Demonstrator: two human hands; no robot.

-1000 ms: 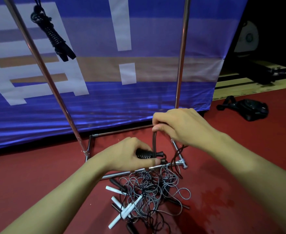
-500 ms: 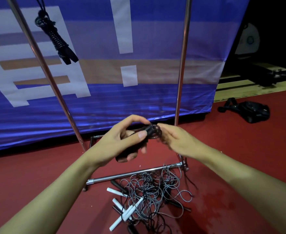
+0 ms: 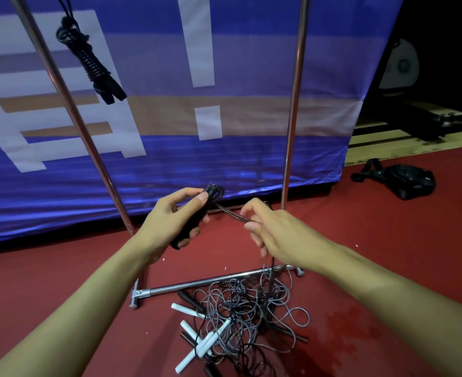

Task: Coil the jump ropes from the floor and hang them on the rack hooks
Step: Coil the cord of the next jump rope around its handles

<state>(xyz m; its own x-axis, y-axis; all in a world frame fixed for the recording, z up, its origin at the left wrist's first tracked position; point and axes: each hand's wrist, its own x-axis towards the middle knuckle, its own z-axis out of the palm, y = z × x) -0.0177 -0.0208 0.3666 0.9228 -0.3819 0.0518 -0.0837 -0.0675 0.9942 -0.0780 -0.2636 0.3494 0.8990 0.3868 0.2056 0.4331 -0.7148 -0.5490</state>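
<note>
Black rope handle (image 3: 194, 221) in left hand (image 3: 170, 216)

A black jump rope handle (image 3: 194, 221) with cord looped at its top is held up tilted. Grey and black ropes with white handles (image 3: 240, 319) lie tangled on the red floor. One coiled black rope (image 3: 91, 61) hangs from the steel rack (image 3: 292, 104).

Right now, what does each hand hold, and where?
Left hand grips the black jump-rope handles around their shafts; right hand pinches that rope's thin dark cord beside them.
</note>
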